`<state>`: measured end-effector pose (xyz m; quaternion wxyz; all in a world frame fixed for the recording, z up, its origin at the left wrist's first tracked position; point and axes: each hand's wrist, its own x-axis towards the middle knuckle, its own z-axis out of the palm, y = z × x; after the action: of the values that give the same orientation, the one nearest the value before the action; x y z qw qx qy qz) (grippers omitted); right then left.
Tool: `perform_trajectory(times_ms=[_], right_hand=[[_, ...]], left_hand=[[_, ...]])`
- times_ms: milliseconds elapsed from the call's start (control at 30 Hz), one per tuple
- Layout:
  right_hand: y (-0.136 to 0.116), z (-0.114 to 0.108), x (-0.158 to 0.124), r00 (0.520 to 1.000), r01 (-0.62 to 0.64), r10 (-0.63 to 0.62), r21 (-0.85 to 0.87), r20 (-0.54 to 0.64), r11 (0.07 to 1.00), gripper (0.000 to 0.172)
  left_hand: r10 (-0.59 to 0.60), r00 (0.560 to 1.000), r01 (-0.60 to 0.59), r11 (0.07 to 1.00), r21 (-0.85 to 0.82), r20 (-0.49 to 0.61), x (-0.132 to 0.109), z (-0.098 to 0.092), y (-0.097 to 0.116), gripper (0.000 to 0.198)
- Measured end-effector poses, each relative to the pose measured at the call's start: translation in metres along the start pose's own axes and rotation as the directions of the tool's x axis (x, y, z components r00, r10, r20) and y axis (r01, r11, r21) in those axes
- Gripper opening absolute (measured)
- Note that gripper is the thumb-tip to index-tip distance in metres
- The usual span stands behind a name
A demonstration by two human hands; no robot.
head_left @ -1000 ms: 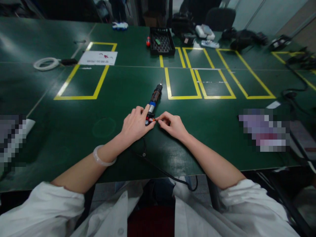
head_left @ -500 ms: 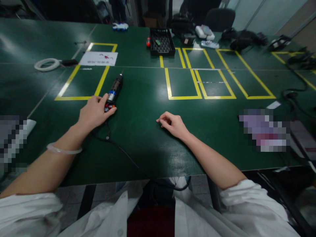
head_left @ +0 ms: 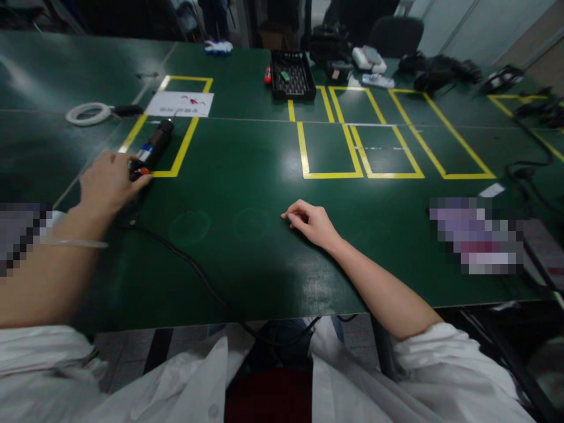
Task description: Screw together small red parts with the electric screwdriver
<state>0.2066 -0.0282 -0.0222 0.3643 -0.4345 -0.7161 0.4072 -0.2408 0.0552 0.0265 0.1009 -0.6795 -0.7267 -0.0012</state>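
Note:
In the head view, my left hand (head_left: 110, 179) is closed around the rear end of an electric screwdriver (head_left: 154, 144). The tool has a dark front, a silver and blue band, and a red-orange part near my thumb. Its tip points away from me, over the left yellow taped outline (head_left: 183, 147). A black cord (head_left: 189, 264) trails from it across the table and over the near edge. My right hand (head_left: 311, 222) rests on the green table (head_left: 247, 270) with its fingers curled; whether they hold anything small is hidden.
A white printed sheet (head_left: 180, 104) lies beyond the screwdriver, beside a coiled white tube (head_left: 88, 114). A black crate (head_left: 293, 76) holding a green piece stands at the back, with a red object (head_left: 268, 76) beside it. More yellow outlines (head_left: 332, 175) are taped at right.
My left hand has moved left with the screwdriver, bringing it over the left taped outline. The cord has shifted left with it. My right hand has stayed in place.

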Motion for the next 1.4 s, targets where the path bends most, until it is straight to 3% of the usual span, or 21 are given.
perform_trajectory(times_ms=[100, 233, 300, 400, 500, 633, 733, 833, 933, 1067, 1233, 1400], right_hand=[[0.0, 0.0, 0.0, 1.0, 0.005, -0.005, -0.003, 0.004, 1.0, 0.01], [-0.001, 0.0, 0.0, 1.0, 0.009, -0.009, -0.013, 0.002, 1.0, 0.01], [-0.002, 0.0, 0.0, 1.0, 0.011, -0.011, -0.02, 0.005, 1.0, 0.01], [-0.003, 0.0, 0.0, 1.0, 0.015, -0.014, -0.031, 0.017, 0.999, 0.01], [-0.002, 0.0, 0.0, 0.999, 0.014, -0.013, -0.025, 0.031, 1.0, 0.009], [0.004, 0.001, 0.001, 0.998, 0.026, -0.03, 0.075, 0.053, 0.997, 0.017], [0.006, 0.003, 0.001, 0.995, 0.05, -0.063, 0.148, 0.081, 0.988, 0.034], [0.004, 0.004, 0.001, 0.992, 0.072, -0.084, 0.124, 0.093, 0.99, 0.029], [0.002, 0.004, 0.001, 0.993, 0.085, -0.09, 0.063, 0.078, 0.994, 0.019], [0.003, 0.003, 0.002, 0.996, 0.081, -0.083, 0.057, 0.035, 0.995, 0.017], [0.004, 0.003, 0.002, 0.998, 0.061, -0.063, 0.072, 0.014, 0.996, 0.017], [0.004, 0.003, 0.002, 0.998, 0.052, -0.055, 0.121, 0.018, 0.991, 0.019]], left_hand=[[-0.041, 0.999, 0.039, 0.997, -0.061, -0.021, -0.006, -0.001, 0.004, 0.056], [-0.179, 0.983, 0.169, 0.971, -0.17, -0.044, -0.001, -0.007, 0.013, 0.046], [-0.166, 0.981, 0.131, 0.948, -0.289, -0.1, 0.001, -0.013, 0.028, 0.041], [-0.036, 0.996, -0.016, 0.809, -0.587, -0.077, -0.006, -0.024, 0.071, 0.033], [0.217, 0.976, -0.103, 0.519, -0.848, 0.014, -0.025, -0.034, 0.13, 0.034], [0.518, 0.855, -0.144, 0.304, -0.942, 0.036, -0.058, -0.039, 0.198, 0.05], [0.666, 0.746, -0.157, 0.222, -0.962, 0.032, -0.076, -0.035, 0.226, 0.061], [0.701, 0.713, -0.205, 0.218, -0.954, 0.007, -0.083, -0.027, 0.235, 0.061], [0.677, 0.735, -0.211, 0.209, -0.955, -0.014, -0.085, -0.024, 0.234, 0.059], [0.625, 0.777, -0.241, 0.183, -0.953, -0.076, -0.087, -0.023, 0.229, 0.055], [0.606, 0.765, -0.429, 0.228, -0.874, -0.218, -0.092, -0.023, 0.228, 0.054], [0.588, 0.774, -0.452, 0.254, -0.855, -0.234, -0.093, -0.023, 0.229, 0.041]])
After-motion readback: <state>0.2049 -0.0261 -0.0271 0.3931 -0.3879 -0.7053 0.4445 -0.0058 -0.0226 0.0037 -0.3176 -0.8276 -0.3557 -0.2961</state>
